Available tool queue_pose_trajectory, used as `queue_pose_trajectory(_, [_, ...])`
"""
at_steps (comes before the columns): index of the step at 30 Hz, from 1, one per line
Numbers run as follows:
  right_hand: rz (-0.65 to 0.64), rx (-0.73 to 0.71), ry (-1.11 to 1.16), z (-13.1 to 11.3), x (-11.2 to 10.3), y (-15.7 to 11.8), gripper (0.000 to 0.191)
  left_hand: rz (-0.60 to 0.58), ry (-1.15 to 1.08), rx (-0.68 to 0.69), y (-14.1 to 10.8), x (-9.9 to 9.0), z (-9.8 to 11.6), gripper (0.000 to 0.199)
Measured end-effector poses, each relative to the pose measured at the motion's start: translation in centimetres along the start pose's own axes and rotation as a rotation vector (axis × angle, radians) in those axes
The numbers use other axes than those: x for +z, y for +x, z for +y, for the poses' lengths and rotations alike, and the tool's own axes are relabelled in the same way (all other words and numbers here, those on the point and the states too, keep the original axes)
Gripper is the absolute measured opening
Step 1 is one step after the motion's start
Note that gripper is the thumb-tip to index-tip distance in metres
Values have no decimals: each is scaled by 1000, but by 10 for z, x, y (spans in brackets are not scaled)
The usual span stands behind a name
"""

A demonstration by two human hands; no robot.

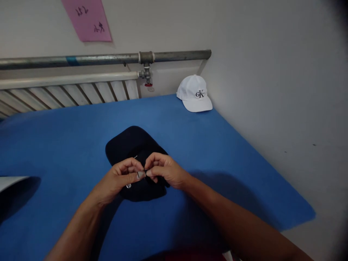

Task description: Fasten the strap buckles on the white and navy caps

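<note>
A dark baseball cap (129, 143) lies on the blue table surface in front of me, its brim pointing away to the upper left. Over the cap, my left hand (115, 179) pinches a small metal buckle (141, 175) between thumb and fingers. Close against it, my right hand (165, 170) is closed in a pinch at the buckle's right end, on what looks like the cap's dark strap. My fingers hide most of the strap. A small round light mark (128, 186) shows on the cap below my left thumb.
A white cap (194, 95) with black letters sits at the table's (81, 145) back right corner. Behind run a radiator (81, 92) and a metal pipe (108, 59) with a valve (146, 72). A pink paper (91, 20) hangs above. A pale edge (12, 182) juts in at left.
</note>
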State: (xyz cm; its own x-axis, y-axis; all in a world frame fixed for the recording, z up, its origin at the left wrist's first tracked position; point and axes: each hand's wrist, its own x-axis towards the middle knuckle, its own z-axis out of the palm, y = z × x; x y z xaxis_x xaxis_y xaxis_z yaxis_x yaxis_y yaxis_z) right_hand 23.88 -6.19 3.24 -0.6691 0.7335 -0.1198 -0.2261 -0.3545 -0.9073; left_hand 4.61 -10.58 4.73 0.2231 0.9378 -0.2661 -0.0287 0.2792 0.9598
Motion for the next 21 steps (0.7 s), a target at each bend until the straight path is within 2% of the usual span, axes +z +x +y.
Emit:
queue_pose_trajectory(6, [30, -43, -180, -5, -1, -3, 13, -1, -5, 26, 0, -1, -1, 14])
queue_pose_trajectory(11, [2, -78, -183, -6, 1, -4, 14, -41, 3, 14, -1, -3, -1, 18])
queue_pose_trajectory(16, [43, -82, -222, -13, 0, -7, 14, -40, 6, 19, -5, -5, 0, 17])
queue_pose_trajectory(21, [3, -89, -180, -10, 2, -7, 12, -62, 25, 25, -6, -2, 1, 19])
